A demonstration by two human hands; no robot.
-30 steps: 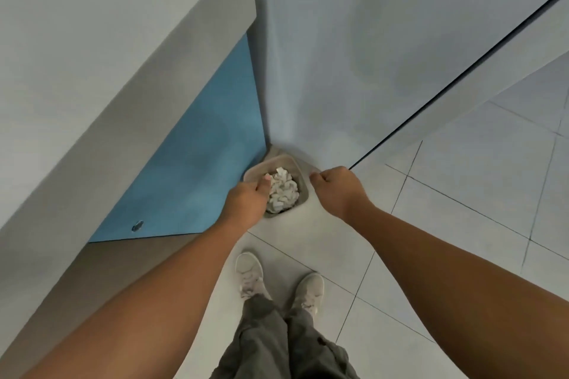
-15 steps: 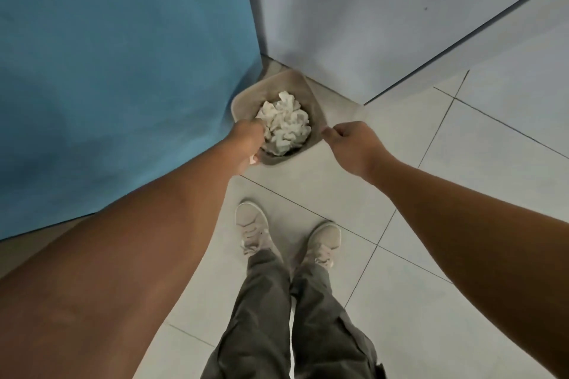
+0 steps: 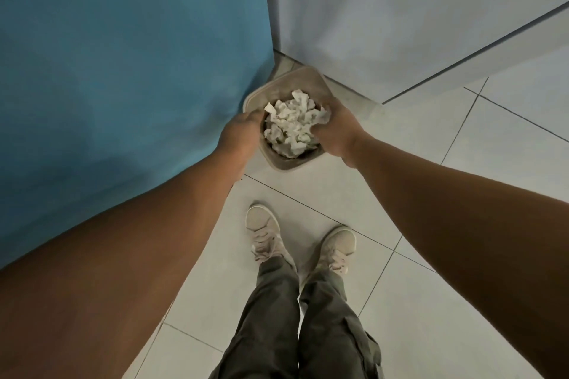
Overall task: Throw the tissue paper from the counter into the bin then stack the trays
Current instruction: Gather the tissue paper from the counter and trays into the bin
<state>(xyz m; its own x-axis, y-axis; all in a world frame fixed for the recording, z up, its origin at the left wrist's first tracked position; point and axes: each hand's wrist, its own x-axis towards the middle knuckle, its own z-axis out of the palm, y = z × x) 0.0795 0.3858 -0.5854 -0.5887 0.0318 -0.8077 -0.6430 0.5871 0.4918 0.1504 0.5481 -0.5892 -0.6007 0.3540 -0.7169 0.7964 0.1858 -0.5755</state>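
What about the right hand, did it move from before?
Yes. The right hand moved left toward the bin: it was apart on the bin's right, now it touches the tissue paper at the rim.

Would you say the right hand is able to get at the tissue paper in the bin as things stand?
Probably yes: the right hand lies against the tissue paper heaped in the open bin, and the left hand is at the opposite rim.
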